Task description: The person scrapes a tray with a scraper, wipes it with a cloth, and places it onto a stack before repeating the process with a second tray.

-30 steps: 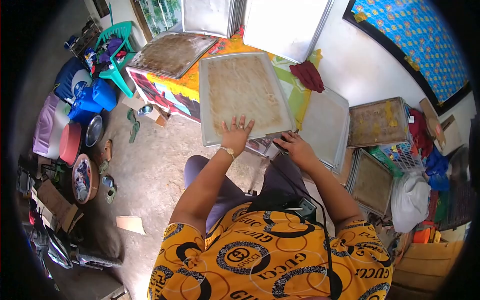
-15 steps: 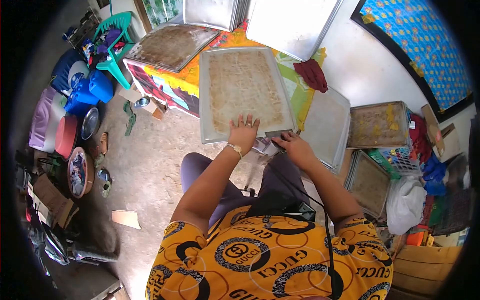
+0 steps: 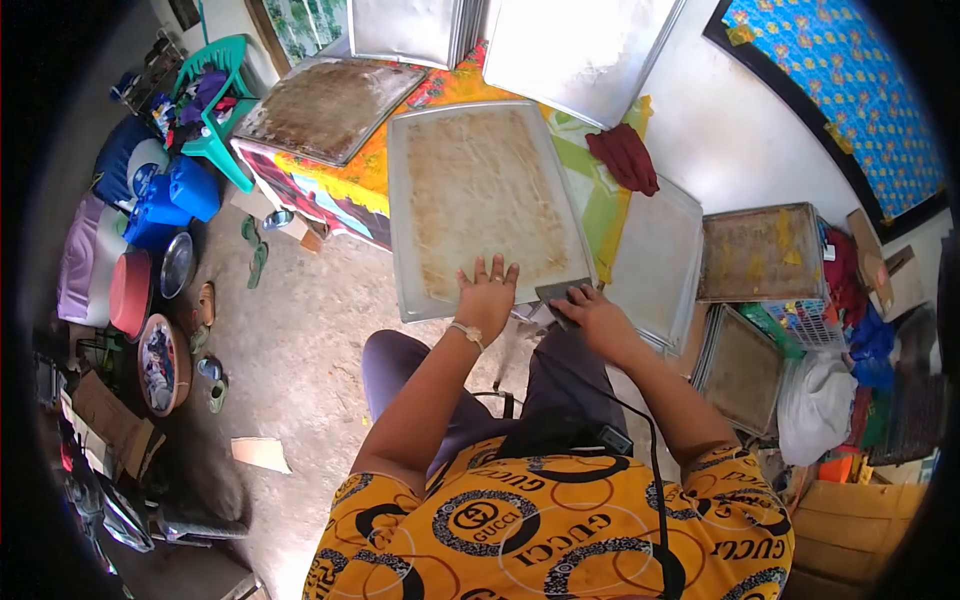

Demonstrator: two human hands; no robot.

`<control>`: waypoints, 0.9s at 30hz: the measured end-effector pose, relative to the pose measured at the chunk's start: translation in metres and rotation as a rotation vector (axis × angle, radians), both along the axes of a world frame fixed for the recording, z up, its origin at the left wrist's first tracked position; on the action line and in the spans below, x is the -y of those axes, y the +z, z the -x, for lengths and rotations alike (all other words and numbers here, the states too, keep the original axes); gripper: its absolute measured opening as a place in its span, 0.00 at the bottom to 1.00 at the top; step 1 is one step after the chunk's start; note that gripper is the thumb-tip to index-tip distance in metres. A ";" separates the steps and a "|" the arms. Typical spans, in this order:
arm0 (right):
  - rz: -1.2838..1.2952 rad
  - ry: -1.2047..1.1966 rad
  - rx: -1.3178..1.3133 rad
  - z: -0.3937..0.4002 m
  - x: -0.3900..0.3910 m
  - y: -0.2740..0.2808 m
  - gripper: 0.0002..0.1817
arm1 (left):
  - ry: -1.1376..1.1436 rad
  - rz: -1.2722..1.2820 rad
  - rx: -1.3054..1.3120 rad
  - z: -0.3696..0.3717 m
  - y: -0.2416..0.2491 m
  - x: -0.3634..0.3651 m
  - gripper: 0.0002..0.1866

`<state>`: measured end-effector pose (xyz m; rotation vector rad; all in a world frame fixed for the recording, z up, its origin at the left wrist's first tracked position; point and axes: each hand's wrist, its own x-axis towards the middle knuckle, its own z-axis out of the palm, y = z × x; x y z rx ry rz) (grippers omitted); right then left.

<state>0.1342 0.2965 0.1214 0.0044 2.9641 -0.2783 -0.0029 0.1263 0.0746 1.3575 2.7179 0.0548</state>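
A large shallow metal tray [image 3: 480, 290] lies across the near edge of the table, its surface covered with a thin brownish layer. My left hand [image 3: 486, 300] rests on the near part of this tray, fingers spread and palm down. At the near right corner, my right hand [image 3: 590, 318] is closed on a dark flat scraper-like piece [image 3: 556, 291], which lies against the tray's edge. Part of that piece is hidden under my fingers. The tray's near edge juts over my knees.
A stained tray [image 3: 330, 105] lies on the table's left side. Upright metal sheets [image 3: 570, 60] lean at the back, with a dark red cloth [image 3: 623, 160] beside them. More trays [image 3: 757, 252] are stacked at the right. Basins [image 3: 165, 365] and a green chair [image 3: 222, 110] stand left.
The view has shifted slightly, and the tray appears a little lower. My right hand and the dark piece have moved slightly along the near right corner. My left hand stays spread on the tray.
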 end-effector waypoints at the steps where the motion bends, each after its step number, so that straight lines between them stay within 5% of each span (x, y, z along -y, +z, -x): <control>1: 0.045 -0.024 0.017 0.004 -0.001 0.003 0.31 | 0.005 -0.005 -0.007 -0.002 -0.001 -0.001 0.29; 6: -0.001 -0.019 -0.136 0.065 -0.026 -0.023 0.27 | -0.007 -0.011 -0.009 0.003 0.008 -0.001 0.29; 16: -0.053 0.029 -0.112 0.036 -0.021 -0.026 0.30 | -0.015 -0.028 0.022 0.001 0.002 0.000 0.30; 22: 0.038 -0.062 -0.110 0.123 -0.044 -0.027 0.32 | -0.032 -0.022 0.023 0.002 0.008 0.001 0.31; 27: -0.039 0.002 -0.135 0.087 -0.031 -0.027 0.31 | -0.026 -0.016 0.020 0.003 0.005 0.001 0.31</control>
